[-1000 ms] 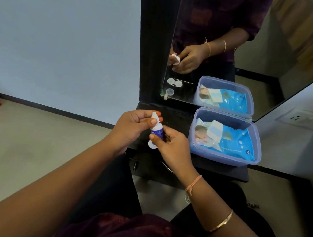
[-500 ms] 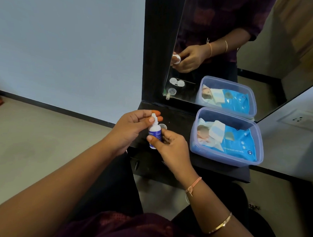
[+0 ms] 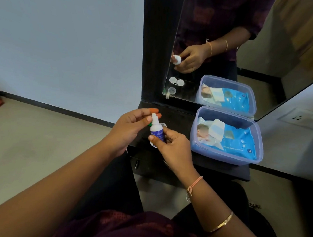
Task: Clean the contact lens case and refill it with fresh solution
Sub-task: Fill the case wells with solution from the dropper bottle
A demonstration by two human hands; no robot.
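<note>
At frame centre, the right hand (image 3: 176, 146) grips the upright solution bottle (image 3: 156, 133) above the desk (image 3: 181, 117); the left hand (image 3: 131, 128) pinches its white tip.

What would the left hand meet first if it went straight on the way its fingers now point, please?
The left hand points right and pinches the tip of the bottle, so that comes first. Beyond, the line seems to run toward the tub, though depth is unclear.

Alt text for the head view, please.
The right hand grips a small blue-labelled bottle upright while the left hand pinches its tip, above a black shelf. A plastic tub of wipes sits at its right end.
</note>
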